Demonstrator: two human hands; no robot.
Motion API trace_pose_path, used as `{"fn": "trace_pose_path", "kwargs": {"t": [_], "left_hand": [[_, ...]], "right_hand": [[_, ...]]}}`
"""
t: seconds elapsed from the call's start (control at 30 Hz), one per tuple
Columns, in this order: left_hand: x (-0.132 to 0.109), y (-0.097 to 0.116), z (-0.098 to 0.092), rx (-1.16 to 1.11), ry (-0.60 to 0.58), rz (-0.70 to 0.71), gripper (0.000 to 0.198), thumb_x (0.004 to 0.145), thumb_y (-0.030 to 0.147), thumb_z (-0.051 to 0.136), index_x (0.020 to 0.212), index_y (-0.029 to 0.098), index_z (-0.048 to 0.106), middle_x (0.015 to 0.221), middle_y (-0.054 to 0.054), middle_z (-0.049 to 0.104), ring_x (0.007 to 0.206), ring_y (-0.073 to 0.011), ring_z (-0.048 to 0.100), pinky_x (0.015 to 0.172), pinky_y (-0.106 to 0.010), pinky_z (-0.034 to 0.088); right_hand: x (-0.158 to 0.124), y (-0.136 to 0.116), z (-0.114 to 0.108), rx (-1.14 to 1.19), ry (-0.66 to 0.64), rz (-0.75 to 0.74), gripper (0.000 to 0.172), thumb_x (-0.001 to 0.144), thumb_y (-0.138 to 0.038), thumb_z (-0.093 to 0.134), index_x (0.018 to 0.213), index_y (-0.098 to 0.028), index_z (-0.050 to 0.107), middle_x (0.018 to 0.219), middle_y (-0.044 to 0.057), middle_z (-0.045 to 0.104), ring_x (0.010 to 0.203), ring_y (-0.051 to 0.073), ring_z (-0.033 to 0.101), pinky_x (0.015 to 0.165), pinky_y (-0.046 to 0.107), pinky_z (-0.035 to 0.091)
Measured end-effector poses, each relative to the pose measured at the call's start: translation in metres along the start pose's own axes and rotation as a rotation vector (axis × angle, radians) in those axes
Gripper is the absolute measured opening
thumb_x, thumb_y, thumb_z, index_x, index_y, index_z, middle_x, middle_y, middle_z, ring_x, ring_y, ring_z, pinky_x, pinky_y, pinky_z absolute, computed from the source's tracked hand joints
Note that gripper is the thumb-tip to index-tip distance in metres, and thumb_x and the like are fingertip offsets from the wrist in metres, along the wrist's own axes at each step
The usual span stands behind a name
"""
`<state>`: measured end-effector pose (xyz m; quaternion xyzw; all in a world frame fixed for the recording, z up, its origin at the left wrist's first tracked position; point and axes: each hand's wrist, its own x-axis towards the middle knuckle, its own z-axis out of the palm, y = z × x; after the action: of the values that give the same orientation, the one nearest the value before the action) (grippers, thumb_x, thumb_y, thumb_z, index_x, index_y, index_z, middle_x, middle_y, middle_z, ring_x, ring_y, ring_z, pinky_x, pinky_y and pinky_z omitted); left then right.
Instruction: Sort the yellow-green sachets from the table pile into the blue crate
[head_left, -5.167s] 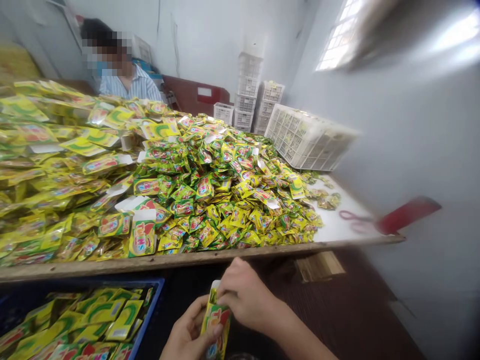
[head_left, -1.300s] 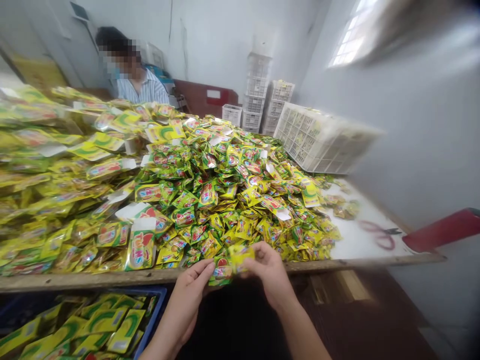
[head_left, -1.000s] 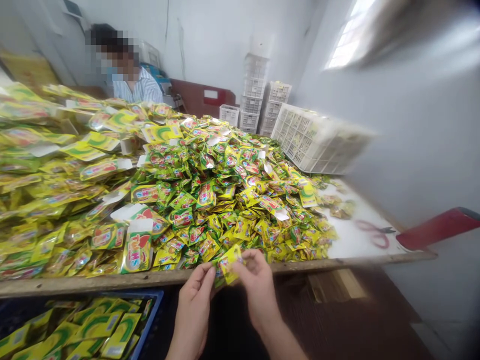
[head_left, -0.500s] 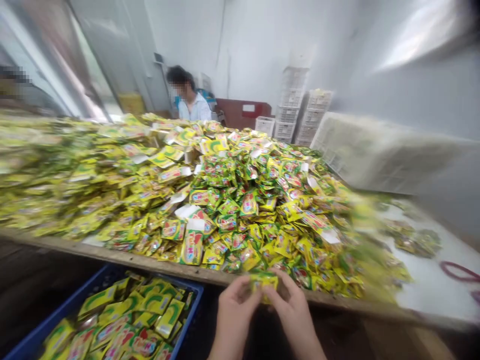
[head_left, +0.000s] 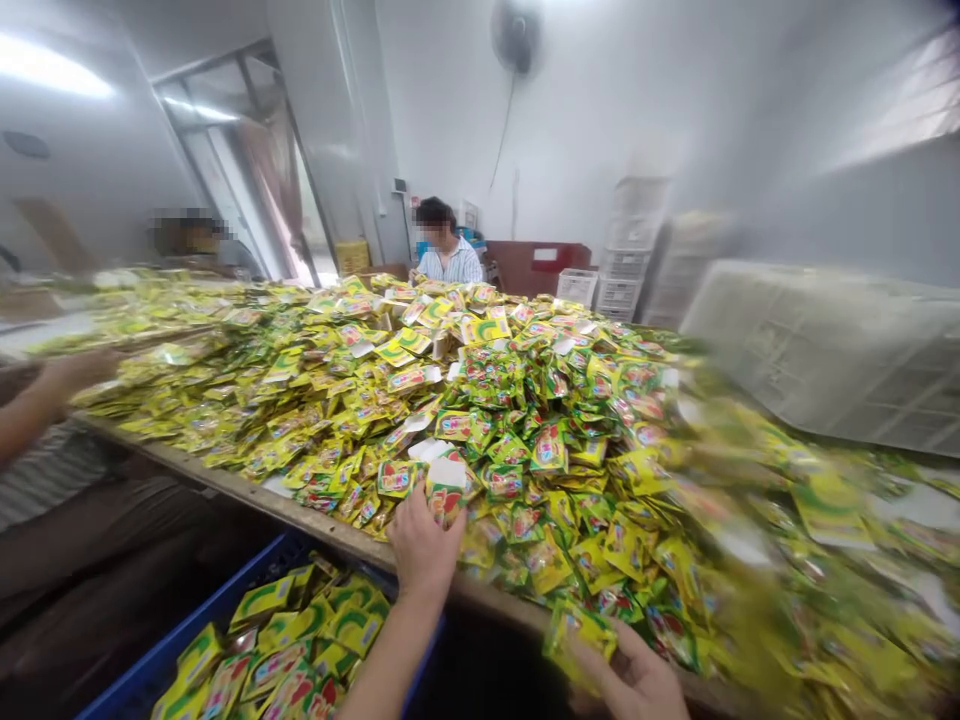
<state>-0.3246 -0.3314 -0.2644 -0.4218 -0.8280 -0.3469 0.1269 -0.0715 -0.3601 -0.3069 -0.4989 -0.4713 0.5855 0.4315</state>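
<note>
My left hand [head_left: 422, 541] reaches onto the table's front edge and closes on a taller yellow pouch with a white top [head_left: 445, 487] that stands among the sachets. My right hand [head_left: 636, 680], low at the bottom edge, holds a few small yellow-green sachets [head_left: 577, 631] between its fingers. A big heap of the same yellow-green sachets [head_left: 540, 420] covers the wooden-edged table [head_left: 315, 517] in front of me.
A blue crate [head_left: 187, 640] of larger yellow pouches sits under the table at lower left. A co-worker's arm [head_left: 45, 400] reaches to the table from the left. Another person [head_left: 446, 255] sits at the far side. White plastic crates [head_left: 832, 350] stand at right.
The view has swung left. My hands, together on the small sachets before, have parted: the left has gone forward to the tall pouch, the right has dropped low with the sachets.
</note>
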Motion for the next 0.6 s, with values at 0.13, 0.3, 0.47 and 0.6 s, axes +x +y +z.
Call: {"fn": "trace_pose_path", "kwargs": {"t": [0.13, 0.3, 0.47, 0.6], "left_hand": [[-0.033, 0.026, -0.014, -0.126, -0.228, 0.221, 0.061, 0.076, 0.036, 0.066, 0.131, 0.015, 0.05, 0.126, -0.017, 0.063, 0.113, -0.035, 0.061, 0.096, -0.043, 0.046], [-0.084, 0.041, -0.027, -0.255, -0.51, 0.498, 0.061, 0.077, 0.029, 0.065, 0.134, 0.024, 0.045, 0.127, -0.009, 0.064, 0.11, -0.0274, 0.064, 0.091, -0.034, 0.051], [-0.114, 0.042, -0.025, -0.222, -0.445, 0.593, 0.055, 0.075, 0.02, 0.062, 0.129, 0.024, 0.056, 0.114, -0.01, 0.071, 0.102, -0.031, 0.066, 0.09, -0.041, 0.051], [-0.14, 0.046, -0.023, -0.466, -0.608, 0.385, 0.051, 0.07, 0.026, 0.071, 0.12, 0.027, 0.063, 0.111, -0.008, 0.073, 0.099, -0.0321, 0.067, 0.088, -0.04, 0.051]], "right_hand": [[0.0, -0.051, -0.011, 0.039, 0.186, -0.166, 0.039, 0.072, -0.049, 0.076, 0.097, -0.019, 0.07, 0.065, 0.004, 0.068, 0.051, 0.022, 0.061, 0.053, 0.035, 0.054], [0.006, -0.081, -0.019, -0.226, 0.013, -0.535, 0.016, 0.086, -0.026, 0.064, 0.1, -0.023, 0.072, 0.095, 0.006, 0.069, 0.084, 0.022, 0.063, 0.078, 0.032, 0.05], [0.0, -0.079, -0.031, -0.448, -0.238, -0.441, 0.017, 0.082, -0.011, 0.061, 0.086, -0.023, 0.073, 0.08, 0.0, 0.064, 0.076, 0.017, 0.058, 0.071, 0.026, 0.042], [-0.006, -0.085, -0.047, -0.558, -0.41, -0.396, 0.013, 0.074, -0.008, 0.066, 0.071, -0.021, 0.068, 0.073, -0.002, 0.061, 0.073, 0.016, 0.056, 0.067, 0.023, 0.039]]}}
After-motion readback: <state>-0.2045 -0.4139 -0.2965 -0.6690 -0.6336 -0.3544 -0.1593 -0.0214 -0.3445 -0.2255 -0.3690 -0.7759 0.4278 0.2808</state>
